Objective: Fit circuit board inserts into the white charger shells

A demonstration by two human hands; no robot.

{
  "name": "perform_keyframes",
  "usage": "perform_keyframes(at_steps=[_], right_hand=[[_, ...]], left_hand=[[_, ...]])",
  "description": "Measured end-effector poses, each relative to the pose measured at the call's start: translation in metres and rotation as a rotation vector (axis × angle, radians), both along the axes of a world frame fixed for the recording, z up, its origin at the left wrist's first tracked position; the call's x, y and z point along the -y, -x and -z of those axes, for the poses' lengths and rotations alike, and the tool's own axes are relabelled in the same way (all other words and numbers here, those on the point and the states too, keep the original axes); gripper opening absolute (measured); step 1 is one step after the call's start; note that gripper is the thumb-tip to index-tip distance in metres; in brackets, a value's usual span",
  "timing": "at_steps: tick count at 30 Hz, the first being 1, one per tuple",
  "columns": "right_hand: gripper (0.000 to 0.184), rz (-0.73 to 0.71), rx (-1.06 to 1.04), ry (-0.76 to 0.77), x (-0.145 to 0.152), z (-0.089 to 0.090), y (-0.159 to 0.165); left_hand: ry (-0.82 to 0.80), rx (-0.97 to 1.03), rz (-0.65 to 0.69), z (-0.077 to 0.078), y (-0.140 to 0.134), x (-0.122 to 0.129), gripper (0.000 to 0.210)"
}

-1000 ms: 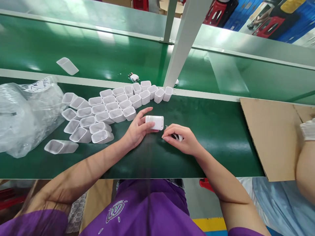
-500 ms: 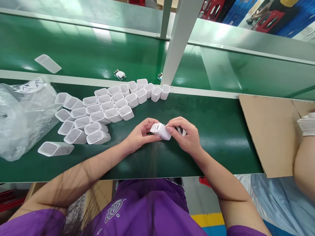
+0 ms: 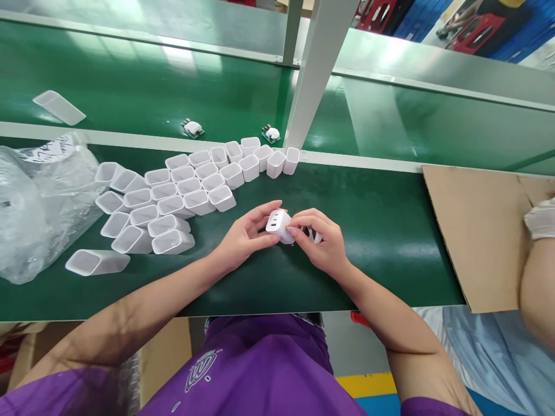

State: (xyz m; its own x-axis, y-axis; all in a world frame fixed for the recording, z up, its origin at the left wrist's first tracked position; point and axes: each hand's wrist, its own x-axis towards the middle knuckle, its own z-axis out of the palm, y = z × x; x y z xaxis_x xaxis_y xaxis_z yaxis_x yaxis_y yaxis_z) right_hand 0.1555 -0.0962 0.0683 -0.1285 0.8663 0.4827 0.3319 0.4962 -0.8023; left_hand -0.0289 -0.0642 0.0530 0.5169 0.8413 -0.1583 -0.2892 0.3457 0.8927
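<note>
A white USB charger (image 3: 280,226) is held over the green work surface, its face with the port slots turned up and to the left. My left hand (image 3: 250,236) grips it from the left between thumb and fingers. On the right side, my right hand (image 3: 319,238) pinches its edge with thumb and forefinger. Something white and curved (image 3: 313,234) shows within the right hand's curled fingers; its kind is unclear. Left of my hands stand several rows of white open-ended plastic housings (image 3: 171,205), with one housing (image 3: 97,262) lying on its side nearest the front edge.
Two small circuit boards (image 3: 192,128) with white parts and a loose housing lie on the far green belt (image 3: 143,110), behind a metal rail. A clear plastic bag (image 3: 43,202) is at left. A pale post (image 3: 310,75) rises ahead. Cardboard (image 3: 472,237) and another person's arm (image 3: 540,277) are at right.
The charger has turned so its port face shows more, and both hands have shifted slightly left. On the far belt, the boards and loose housing have moved left.
</note>
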Motion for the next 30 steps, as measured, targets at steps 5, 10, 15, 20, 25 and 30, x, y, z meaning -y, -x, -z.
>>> perform_keyframes(at_steps=[5,10,15,20,25,30], right_hand=[[0.012,-0.036,-0.012,0.028,0.0019,0.0004,0.0029],[0.013,0.092,-0.025,0.005,0.0006,-0.0034,0.0015],[0.012,0.133,0.008,-0.074,0.001,-0.0042,0.0002],[0.013,0.14,0.081,-0.148,0.0034,-0.0008,0.0],[0.014,0.147,0.126,-0.199,0.0036,0.0005,-0.001],[0.015,0.118,0.102,-0.271,0.0017,0.0029,-0.0011]], left_hand=[[-0.012,-0.041,-0.009,0.0034,-0.0014,0.0001,0.06],[-0.114,-0.069,-0.023,0.0023,0.0001,0.0007,0.055],[-0.175,-0.044,0.022,-0.0021,-0.0004,0.002,0.053],[-0.216,-0.072,0.035,-0.0021,-0.0002,0.0025,0.052],[-0.361,-0.18,0.013,0.0014,0.0032,0.006,0.052],[-0.76,-0.395,-0.131,0.002,0.0057,0.0088,0.055]])
